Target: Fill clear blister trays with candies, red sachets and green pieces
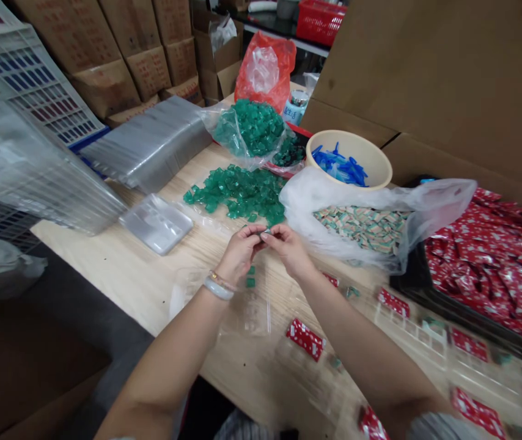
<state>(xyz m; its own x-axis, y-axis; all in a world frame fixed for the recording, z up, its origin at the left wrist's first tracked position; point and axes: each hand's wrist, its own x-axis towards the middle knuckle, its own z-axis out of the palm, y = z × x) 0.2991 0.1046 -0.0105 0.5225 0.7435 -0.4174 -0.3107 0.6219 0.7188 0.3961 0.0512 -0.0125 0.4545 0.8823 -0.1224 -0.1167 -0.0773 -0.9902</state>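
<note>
My left hand [241, 249] and my right hand [288, 247] meet fingertip to fingertip, both closed in a pinch. What they pinch is small and mostly hidden by the fingers; I cannot make it out. Just beyond them lies a loose pile of green translucent plastic pieces [242, 190]. Below the hands, a clear plastic tray [256, 315] rests on the table, partly behind my left forearm. A green piece [250, 282] shows at that tray, close to my left wrist.
Clear trays stand stacked at left [160, 137], near a clear flat case [156, 223]. Further back is a bag of green pieces [258, 128]. At right are a cream bowl of blue pieces [348, 150], a bag of small patterned strips [362, 226] and red packets [494, 263].
</note>
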